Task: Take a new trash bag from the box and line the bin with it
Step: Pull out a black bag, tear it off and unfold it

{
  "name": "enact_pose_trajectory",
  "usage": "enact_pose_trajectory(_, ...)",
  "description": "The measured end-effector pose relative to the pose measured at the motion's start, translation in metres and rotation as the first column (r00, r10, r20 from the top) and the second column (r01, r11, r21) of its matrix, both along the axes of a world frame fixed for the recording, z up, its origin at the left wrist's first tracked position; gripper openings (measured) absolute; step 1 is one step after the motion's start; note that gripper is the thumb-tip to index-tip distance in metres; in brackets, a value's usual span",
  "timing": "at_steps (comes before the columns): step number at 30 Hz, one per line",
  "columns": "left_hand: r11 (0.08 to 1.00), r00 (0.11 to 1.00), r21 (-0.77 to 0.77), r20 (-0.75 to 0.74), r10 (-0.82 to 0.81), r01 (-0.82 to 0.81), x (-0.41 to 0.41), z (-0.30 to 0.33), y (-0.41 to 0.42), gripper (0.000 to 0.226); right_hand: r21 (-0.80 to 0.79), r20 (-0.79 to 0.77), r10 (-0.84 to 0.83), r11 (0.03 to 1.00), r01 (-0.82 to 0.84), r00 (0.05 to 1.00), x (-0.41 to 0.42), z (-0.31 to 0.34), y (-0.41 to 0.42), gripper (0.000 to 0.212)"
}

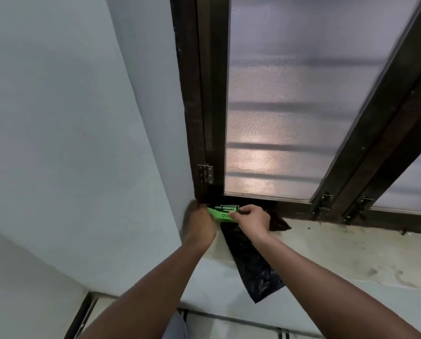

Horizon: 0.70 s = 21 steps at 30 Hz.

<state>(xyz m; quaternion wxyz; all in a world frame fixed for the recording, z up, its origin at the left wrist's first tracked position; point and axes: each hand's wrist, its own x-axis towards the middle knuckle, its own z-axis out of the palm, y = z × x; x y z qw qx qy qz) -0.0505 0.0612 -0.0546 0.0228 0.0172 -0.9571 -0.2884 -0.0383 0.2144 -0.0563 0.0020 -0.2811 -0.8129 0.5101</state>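
On the stained sill (pixel 327 250) beneath the window, both hands (pixel 201 227) (pixel 252 220) grip the green box (pixel 223 212).

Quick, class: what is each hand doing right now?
Left hand: holds the green box.
Right hand: grips the box's other end, above the black bag.

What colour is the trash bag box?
Bright green box with a black label band; head view shows it, between both hands.

Box (pixel 225 211) on the sill (pixel 327 243) in the window corner (wall (pixel 82 143) left); bag (pixel 251 263) hangs below.
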Motion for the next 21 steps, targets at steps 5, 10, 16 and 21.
enact_pose_trajectory(5,0.986,0.982,-0.088,0.138,-0.125,0.138,0.001,-0.012,-0.007,0.043,0.148,0.145,0.172,0.970,-0.194,0.974,-0.016,-0.001,-0.011,0.042)
enact_pose_trajectory(10,0.962,0.961,-0.170,0.218,-0.173,0.211,0.002,-0.012,-0.003,0.044,0.321,0.252,0.377,0.836,-0.445,0.891,-0.009,0.000,0.013,0.063)
enact_pose_trajectory(16,0.919,0.934,-0.260,0.281,-0.221,0.296,-0.004,-0.012,0.004,0.039,0.621,0.450,0.351,0.538,-0.570,0.821,0.027,-0.015,0.043,0.036)
enact_pose_trajectory(21,0.916,0.936,-0.287,0.294,-0.194,0.280,-0.001,-0.012,0.005,0.051,0.245,0.120,0.208,0.941,-0.232,0.971,0.027,-0.007,0.054,0.037)
